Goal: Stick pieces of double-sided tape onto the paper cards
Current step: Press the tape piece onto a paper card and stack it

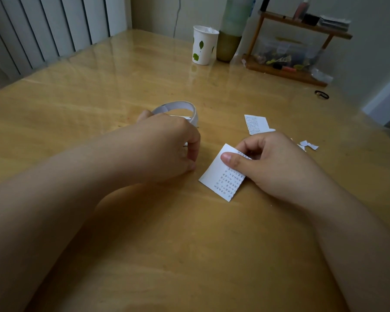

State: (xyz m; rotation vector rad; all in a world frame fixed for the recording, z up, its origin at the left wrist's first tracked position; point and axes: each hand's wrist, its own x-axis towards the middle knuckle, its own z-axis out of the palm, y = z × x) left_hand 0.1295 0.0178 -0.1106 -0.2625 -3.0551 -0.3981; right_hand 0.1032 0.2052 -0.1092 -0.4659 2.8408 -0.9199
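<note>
My right hand [266, 163] pinches a small white paper card [221, 179] printed with rows of characters, thumb on top, its lower edge near the wooden table [167, 233]. My left hand [167, 145] is curled with fingers bent down to the table, just in front of a white roll of double-sided tape [180, 108]. The hand hides the roll's near side, and I cannot tell what the fingers hold. A second printed card [256, 123] lies flat behind my right hand.
Small white paper scraps [309, 145] lie right of my right hand. At the back stand a leaf-print paper cup [204, 45], a green bottle [231, 30] and a wooden rack [288, 48] with clutter. A black hair tie [321, 95] lies near the right edge.
</note>
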